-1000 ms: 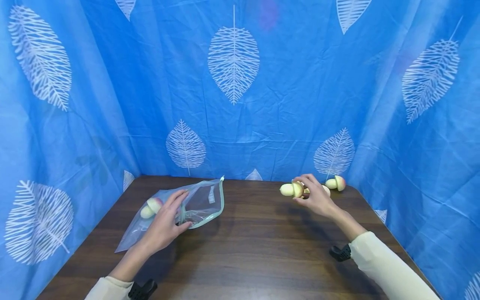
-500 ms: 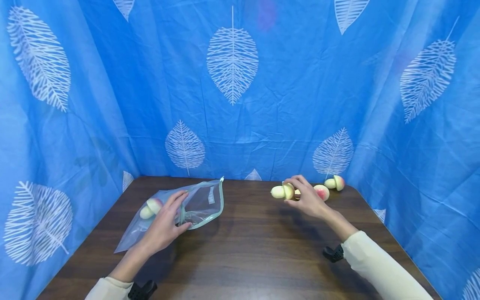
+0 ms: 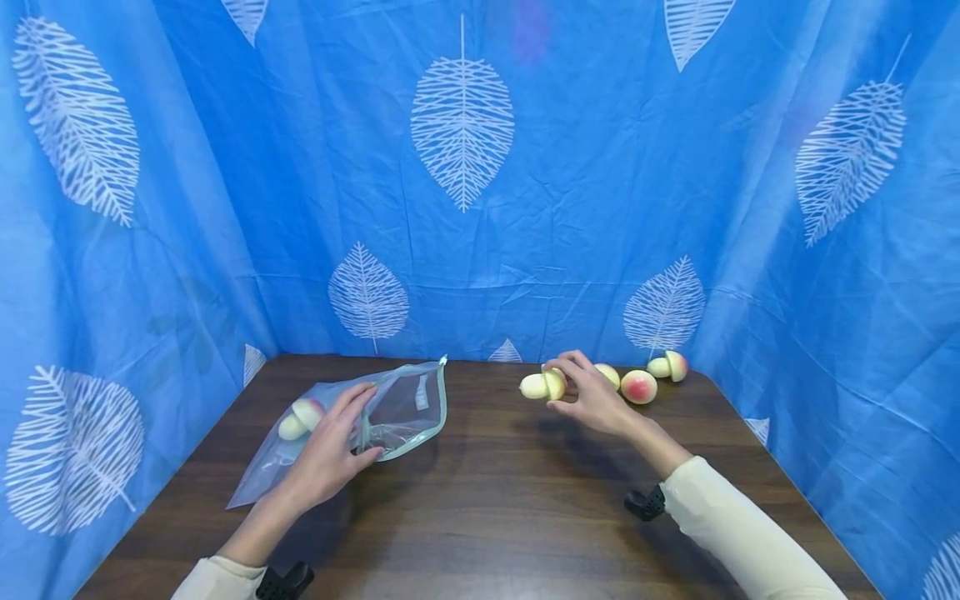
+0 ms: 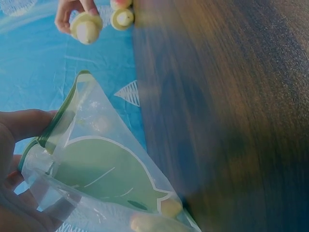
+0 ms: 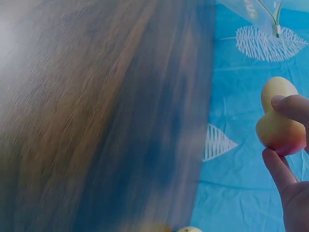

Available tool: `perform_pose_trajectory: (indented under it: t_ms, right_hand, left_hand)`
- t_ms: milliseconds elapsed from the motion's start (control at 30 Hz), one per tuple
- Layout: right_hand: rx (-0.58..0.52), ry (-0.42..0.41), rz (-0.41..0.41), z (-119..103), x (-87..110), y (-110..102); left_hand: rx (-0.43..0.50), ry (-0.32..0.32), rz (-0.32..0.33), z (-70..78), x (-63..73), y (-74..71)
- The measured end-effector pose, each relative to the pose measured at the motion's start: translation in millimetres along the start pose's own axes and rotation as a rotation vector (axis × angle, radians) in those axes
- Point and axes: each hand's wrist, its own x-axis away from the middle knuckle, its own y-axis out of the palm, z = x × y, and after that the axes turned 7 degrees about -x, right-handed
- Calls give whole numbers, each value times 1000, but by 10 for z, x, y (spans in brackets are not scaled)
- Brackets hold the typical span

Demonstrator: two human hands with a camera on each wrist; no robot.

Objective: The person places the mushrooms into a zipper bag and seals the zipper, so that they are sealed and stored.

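My left hand (image 3: 324, 458) grips the clear zip bag (image 3: 258, 479) near its green-edged mouth, which gapes toward the right. Inside the bag lies a toy mushroom (image 3: 294, 425), seen through the plastic. In the left wrist view, my fingers hold the bag's rim (image 4: 63, 113) apart. Over the back of the table, my right hand (image 3: 596, 402) pinches another toy mushroom (image 3: 535, 386) by its cap, the pale stem pointing left. The right wrist view shows thumb and fingertips on either side of the mushroom's pink-yellow cap (image 5: 277, 133).
Several more mushrooms stand at the back right of the wooden table (image 3: 487, 517): one with its pink cap (image 3: 640, 387) showing, one lying on its side (image 3: 667, 367), and one partly behind my right hand. A blue leaf-print curtain (image 3: 480, 250) encloses the back and sides.
My right hand has moved left with the mushroom in its fingers, away from the other mushrooms, uncovering the pink-capped one. The left hand and bag stay in place.
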Motion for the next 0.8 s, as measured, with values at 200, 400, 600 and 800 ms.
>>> perform_pose_trajectory:
  t_ms: [200, 400, 600, 800]
  right_hand:
    - [-43, -16, -10, -62, -101, 133]
    - [-67, -54, -3, -132, -196, 242]
    - [-105, -61, -9, -226, -299, 348]
    - [-112, -76, -31, -298, -370, 458]
  left_hand:
    - [-2, -5, 0, 2, -3, -3]
    - [-3, -9, -2, 8, -2, -2]
    - [-5, 4, 8, 4, 13, -4]
    - [-4, 12, 15, -4, 7, -4]
